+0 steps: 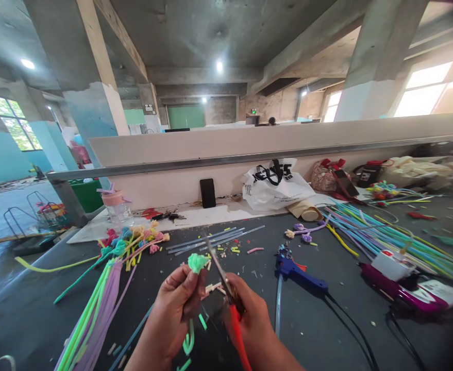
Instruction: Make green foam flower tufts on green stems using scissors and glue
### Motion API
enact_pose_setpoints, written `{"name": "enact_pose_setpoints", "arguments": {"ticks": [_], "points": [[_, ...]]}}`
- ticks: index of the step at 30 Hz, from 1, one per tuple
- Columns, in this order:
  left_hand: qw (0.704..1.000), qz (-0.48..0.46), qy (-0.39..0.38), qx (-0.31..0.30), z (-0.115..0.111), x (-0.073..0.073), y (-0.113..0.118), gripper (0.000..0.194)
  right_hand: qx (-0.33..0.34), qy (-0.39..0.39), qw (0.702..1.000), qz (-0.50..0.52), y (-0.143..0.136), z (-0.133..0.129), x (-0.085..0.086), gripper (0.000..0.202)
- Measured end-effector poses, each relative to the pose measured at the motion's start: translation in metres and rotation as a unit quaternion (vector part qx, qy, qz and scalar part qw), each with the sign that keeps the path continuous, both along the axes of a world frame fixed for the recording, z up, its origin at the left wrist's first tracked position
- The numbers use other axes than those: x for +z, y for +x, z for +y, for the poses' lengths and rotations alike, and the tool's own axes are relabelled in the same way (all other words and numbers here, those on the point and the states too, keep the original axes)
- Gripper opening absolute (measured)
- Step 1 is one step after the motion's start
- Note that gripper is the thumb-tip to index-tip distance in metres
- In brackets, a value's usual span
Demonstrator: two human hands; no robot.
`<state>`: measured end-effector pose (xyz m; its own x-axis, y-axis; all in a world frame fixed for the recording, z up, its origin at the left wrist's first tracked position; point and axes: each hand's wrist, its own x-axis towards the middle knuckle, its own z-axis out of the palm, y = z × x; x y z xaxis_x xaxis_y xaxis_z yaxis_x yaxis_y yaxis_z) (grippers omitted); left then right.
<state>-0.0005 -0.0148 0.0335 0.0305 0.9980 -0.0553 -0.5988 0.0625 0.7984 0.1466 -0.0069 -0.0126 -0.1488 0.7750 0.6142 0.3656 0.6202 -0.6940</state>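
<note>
"One green tuft (197, 263) marked the centre of the work; where was it, and what held it?"

"It stood above the left hand (178, 299), over the near middle of the table (326, 330), its base pinched between thumb and index finger. The right hand (251, 309) was closed around the scissors (229, 294), fingers curled near the pivot; how far the blades were parted could not be told."

"How was such a cut best made?"

"Judging by the pose, trimming called for a firm pinch low on the tuft, small snips and fingertips well clear of the edges. Soft fibre would probably have bent away from a hasty stroke; turning the tuft between snips favoured an even outline."

"And the orientation?"

"The tuft pointed upward from the fingers; nearly round, it showed no marked long axis. The scissors' long axis ran from near right to far left, tips away from the person, the blade appearing just right of the tuft."

"What lay to either side?"

"On the left, a bundle of stems (98, 304), green and purple; on the right, a blue glue gun (301, 275)."
</note>
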Motion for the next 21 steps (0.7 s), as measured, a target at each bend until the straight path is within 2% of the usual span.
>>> {"name": "enact_pose_setpoints", "arguments": {"ticks": [5, 15, 17, 21], "points": [[0.998, -0.043, -0.013, -0.043, 0.001, -0.002, -0.005, 0.027, -0.034, -0.009, 0.998, 0.051, 0.002, 0.008, -0.001, 0.027], [0.99, -0.092, -0.005, -0.106, 0.003, 0.0, -0.008, 0.022, -0.036, 0.006, 0.999, 0.003, 0.001, 0.007, -0.005, 0.035], [0.991, -0.094, -0.005, -0.099, 0.003, 0.002, -0.008, 0.022, -0.033, 0.0, 0.999, 0.007, 0.001, 0.008, -0.006, 0.034], [0.996, -0.086, 0.014, -0.032, 0.004, 0.004, -0.009, 0.02, -0.032, 0.0, 0.999, 0.004, 0.002, 0.01, -0.01, 0.036]]}}
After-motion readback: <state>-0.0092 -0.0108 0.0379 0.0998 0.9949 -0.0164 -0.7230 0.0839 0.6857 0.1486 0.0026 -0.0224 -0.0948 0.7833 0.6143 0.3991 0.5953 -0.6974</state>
